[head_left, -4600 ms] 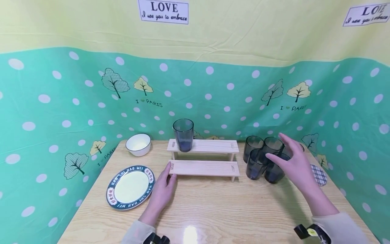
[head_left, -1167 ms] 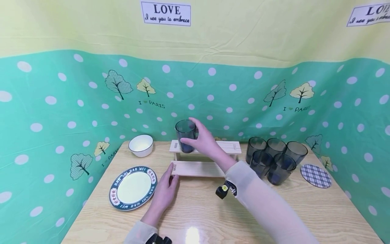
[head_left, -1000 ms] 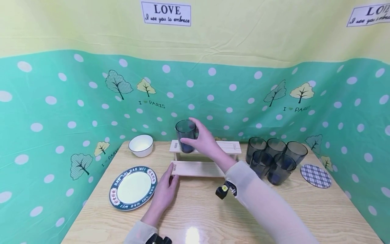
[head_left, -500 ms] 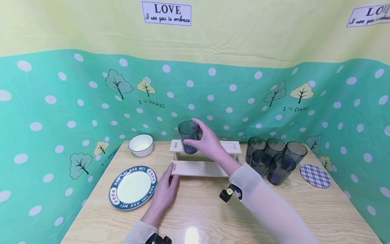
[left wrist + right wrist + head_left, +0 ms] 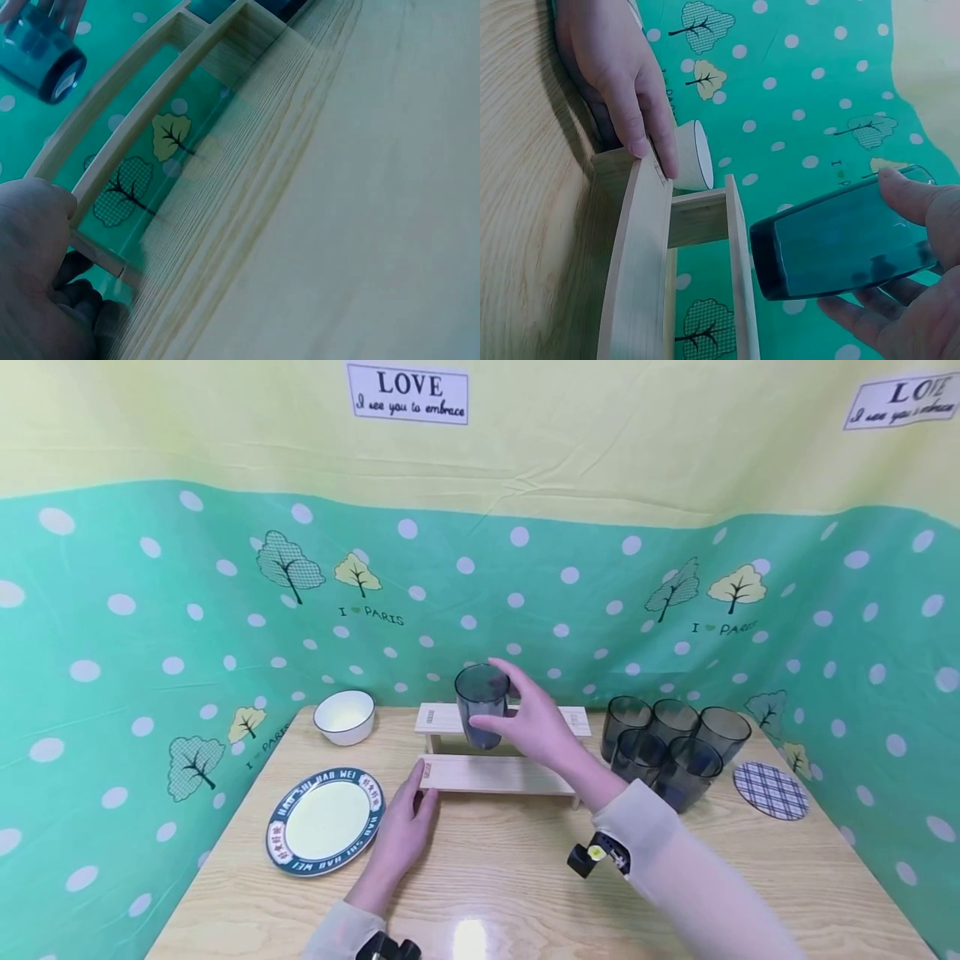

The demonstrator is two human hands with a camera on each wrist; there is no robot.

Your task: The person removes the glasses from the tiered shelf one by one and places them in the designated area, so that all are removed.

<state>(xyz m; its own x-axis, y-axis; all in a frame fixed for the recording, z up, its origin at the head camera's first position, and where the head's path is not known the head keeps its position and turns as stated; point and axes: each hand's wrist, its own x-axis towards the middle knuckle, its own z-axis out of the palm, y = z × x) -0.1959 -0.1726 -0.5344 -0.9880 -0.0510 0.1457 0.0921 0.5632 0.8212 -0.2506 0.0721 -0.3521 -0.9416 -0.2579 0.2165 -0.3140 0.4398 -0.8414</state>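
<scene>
Open tabletop (image 5: 495, 868) between my hands; cluster of cups (image 5: 667, 747) crowds my right hand's (image 5: 536, 727) far side, plate (image 5: 324, 821) and bowl (image 5: 344, 716) flank my left hand (image 5: 401, 831).

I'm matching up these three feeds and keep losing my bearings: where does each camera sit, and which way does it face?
Head: on the head, facing forward and down over the table; shows both forearms, left hand and right hand.
Left wrist: on the left wrist, low along the tabletop toward the wooden shelf; shows part of the left hand.
Right wrist: on the right wrist, facing the dark cup gripped by the right hand; the left hand touches the shelf.
Shared: all three show shelf and cup.
</scene>
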